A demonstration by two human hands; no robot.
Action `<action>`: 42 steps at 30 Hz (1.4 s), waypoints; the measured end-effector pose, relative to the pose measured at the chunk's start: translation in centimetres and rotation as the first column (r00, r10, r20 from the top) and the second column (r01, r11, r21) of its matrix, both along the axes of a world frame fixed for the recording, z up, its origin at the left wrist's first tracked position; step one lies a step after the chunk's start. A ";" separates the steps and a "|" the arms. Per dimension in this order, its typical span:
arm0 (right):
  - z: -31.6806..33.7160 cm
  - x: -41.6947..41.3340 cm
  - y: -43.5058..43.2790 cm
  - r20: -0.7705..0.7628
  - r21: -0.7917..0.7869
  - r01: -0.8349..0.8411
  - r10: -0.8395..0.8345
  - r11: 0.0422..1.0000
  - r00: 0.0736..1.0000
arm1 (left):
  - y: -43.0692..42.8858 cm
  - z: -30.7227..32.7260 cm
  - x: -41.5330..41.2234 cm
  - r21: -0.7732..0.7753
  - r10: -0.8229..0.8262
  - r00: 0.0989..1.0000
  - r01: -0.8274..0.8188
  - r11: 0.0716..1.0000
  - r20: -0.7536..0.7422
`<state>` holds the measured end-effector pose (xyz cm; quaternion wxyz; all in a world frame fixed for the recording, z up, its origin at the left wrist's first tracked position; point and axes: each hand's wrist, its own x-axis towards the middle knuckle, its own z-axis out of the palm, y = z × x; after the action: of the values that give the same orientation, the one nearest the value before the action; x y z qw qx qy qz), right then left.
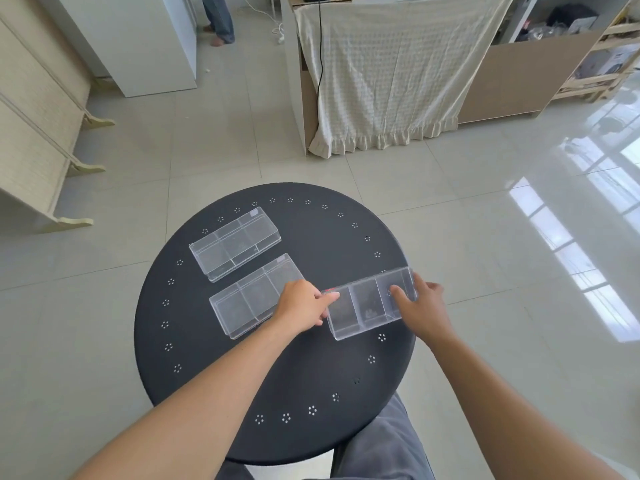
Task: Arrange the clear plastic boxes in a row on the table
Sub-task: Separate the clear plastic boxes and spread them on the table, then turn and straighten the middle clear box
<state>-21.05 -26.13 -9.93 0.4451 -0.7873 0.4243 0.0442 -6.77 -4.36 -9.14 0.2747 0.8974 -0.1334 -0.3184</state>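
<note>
While two clear boxes (242,271) lie left, a third compartmented box (367,308) is gripped by the left hand (303,306) and right hand (424,304) on the round black table (277,382).

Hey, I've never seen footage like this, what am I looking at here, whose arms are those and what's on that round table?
There is no machine here. The one picture comes from a wide-angle camera worn on a person's head, looking forward and down, so the two bare arms reaching in from the bottom are the wearer's own.

In front of them is a round black table with small hole patterns around its edge. Three clear plastic boxes with inner dividers are on it. The far box and the middle box lie side by side on the left, nobody gripping them.

The third box, on the right, is held at both ends: the left hand at its near-left end, the right hand at its far-right end. Whether it is lifted or resting on the table cannot be told.
</note>
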 end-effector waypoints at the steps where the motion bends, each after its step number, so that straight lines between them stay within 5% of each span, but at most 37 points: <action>1: -0.3 0.0 0.0 -0.018 0.003 -0.011 0.012 1.000 1.000 | 0.2 -0.5 -0.2 0.017 -0.001 1.000 0.001 1.000 -0.018; 13: -0.6 0.8 1.9 -0.159 0.023 -0.176 0.177 0.984 0.971 | 3.8 -4.1 -0.7 0.102 0.060 0.991 -0.047 0.994 -0.119; 18: -0.7 1.2 2.6 -0.171 0.050 -0.176 0.182 0.983 0.968 | 7.3 -3.7 -1.8 -0.061 0.114 0.961 -0.133 0.989 -0.251; 25: 0.5 4.8 6.5 -0.103 -0.243 -0.281 0.263 0.928 0.959 | 14.9 -3.0 -1.2 0.014 0.180 0.906 -0.190 0.982 -0.384; 28: 0.5 7.0 8.9 -0.097 -0.245 -0.405 0.393 0.881 0.914 | 18.1 -3.1 -0.5 0.129 0.249 0.907 -0.217 0.968 -0.341; 32: 0.0 8.9 12.2 -0.133 -0.221 -0.530 0.513 0.819 0.848 | 20.5 -3.5 -0.2 0.249 0.273 0.960 -0.251 0.936 -0.062; 36: -1.2 10.6 14.0 -0.256 -0.179 -0.596 0.548 0.783 0.796 | 20.7 -4.1 -0.7 0.124 0.355 0.934 -0.357 0.926 0.039; 42: -2.3 11.9 14.3 -0.320 -0.116 -0.632 0.574 0.766 0.754 | 20.0 -4.7 -1.9 -0.072 0.438 0.899 -0.438 0.896 -0.023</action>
<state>-9.15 -11.79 -12.23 0.2568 -0.9125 0.2040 0.2447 -8.66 15.61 -13.83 0.3732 0.8925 0.0608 -0.2460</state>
